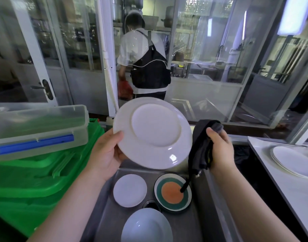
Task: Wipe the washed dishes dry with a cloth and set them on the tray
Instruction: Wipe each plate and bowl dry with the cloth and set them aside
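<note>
The white plate (152, 132) is held up over the sink (198, 215), underside toward the camera, its lower-left rim pinched by the left hand (106, 154) with the thumb laid on the base side. Just right of that grip, off the plate's far rim and not touching it, the dark cloth (201, 149) is bunched in the closed right hand (219, 149); a loose tail hangs down onto the striped plate (173, 192) below.

The underside appears to be the face due for wiping. A good pass is judged to need the cloth spread flat over the fingers, swept around the foot ring where water collects, then out to the rim. The plate should be turned within the pinch so the patch under the thumb is dried too. The tray (265, 159), with plates (293, 161) already on it, lies right of the cloth hand.
</note>
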